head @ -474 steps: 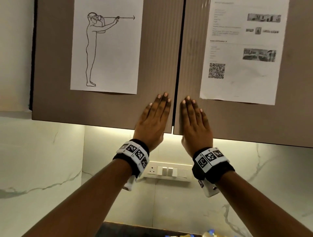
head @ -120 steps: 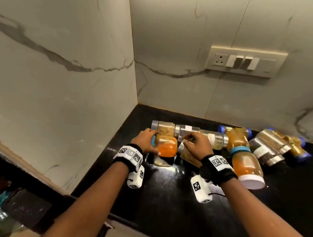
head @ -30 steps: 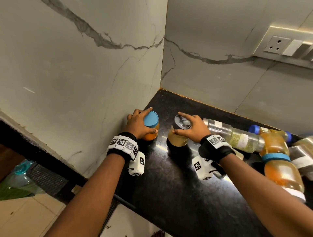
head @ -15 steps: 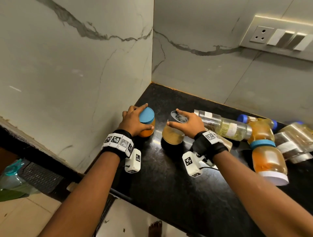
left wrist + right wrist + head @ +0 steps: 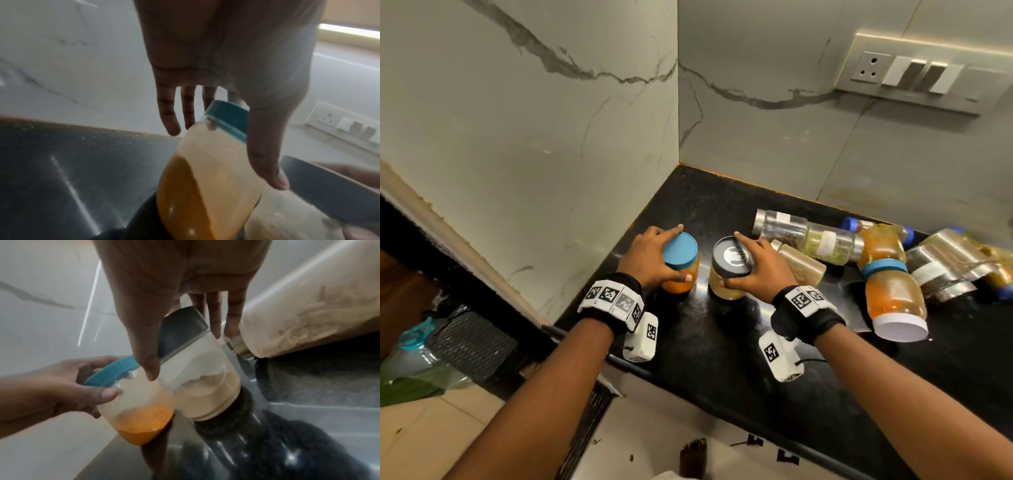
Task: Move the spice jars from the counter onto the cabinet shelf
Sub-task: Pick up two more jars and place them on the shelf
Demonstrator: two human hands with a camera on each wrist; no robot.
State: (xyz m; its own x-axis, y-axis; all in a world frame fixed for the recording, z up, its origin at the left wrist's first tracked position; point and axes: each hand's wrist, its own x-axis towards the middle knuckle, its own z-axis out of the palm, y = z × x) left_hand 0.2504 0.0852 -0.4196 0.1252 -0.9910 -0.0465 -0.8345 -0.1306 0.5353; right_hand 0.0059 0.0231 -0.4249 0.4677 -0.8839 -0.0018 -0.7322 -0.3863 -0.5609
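Two jars stand upright side by side on the black counter [image 5: 722, 359], near the corner of the marble wall [image 5: 517, 137]. The left hand [image 5: 650, 255] holds the jar with the blue lid [image 5: 681, 262], which has orange powder at the bottom. Its thumb is on the near side and its fingers [image 5: 170, 116] go round the far side. The right hand [image 5: 760, 270] holds the jar with the black lid [image 5: 731, 267], which has pale tan powder inside. Its thumb presses the near side and its fingers [image 5: 213, 316] reach over the lid's far edge. Both jars touch the counter in the right wrist view. More jars [image 5: 893, 294] lie on their sides in a heap to the right, one just beside the right hand. A switch plate [image 5: 914, 73] sits on the back wall.
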